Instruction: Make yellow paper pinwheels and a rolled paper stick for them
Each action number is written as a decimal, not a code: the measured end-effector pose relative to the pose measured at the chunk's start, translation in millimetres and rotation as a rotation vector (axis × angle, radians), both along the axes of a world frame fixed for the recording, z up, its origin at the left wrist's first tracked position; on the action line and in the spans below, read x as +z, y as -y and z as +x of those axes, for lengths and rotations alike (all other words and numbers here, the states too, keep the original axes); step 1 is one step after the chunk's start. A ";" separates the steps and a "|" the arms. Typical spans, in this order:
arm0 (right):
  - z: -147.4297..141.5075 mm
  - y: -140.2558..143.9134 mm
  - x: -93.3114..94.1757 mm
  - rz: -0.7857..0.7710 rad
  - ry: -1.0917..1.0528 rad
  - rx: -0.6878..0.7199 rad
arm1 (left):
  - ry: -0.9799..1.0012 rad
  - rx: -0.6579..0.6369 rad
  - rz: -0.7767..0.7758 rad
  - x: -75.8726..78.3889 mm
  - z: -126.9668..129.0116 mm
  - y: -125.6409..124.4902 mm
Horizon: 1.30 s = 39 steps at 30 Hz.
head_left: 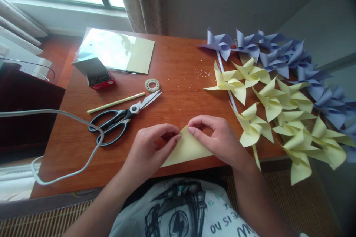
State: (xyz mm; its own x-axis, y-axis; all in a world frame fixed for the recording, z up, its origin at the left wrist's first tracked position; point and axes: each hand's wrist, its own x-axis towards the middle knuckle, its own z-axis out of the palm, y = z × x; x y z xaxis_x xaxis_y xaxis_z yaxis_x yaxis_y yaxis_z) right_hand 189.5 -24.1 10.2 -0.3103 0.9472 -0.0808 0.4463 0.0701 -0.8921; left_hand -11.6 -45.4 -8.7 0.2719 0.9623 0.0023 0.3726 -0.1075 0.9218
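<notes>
A piece of pale yellow paper [189, 147], which looks folded to a point at its far corner, lies at the near edge of the table. My left hand [155, 144] pinches its left side close to that point. On the other side of the corner, my right hand [213, 135] pinches the paper between thumb and forefinger. Left of my left hand lie scissors [125, 116] with black and grey handles, blades partly apart. A rolled yellow paper stick [116, 103] and a roll of clear tape [152, 85] are just beyond them.
Several yellow pinwheels [251, 124] and purple pinwheels [246, 42] crowd the right side. An opened small red box [102, 83] holds dark bits. Behind it lies yellow paper [141, 55] in a glossy sleeve. A white cable [83, 166] loops over the left edge. Paper scraps [204, 74] dot the table [178, 55].
</notes>
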 end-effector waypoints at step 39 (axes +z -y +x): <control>-8.7 -44.9 -40.9 0.254 0.326 -0.026 | -0.835 -0.255 0.594 -11.9 40.0 27.6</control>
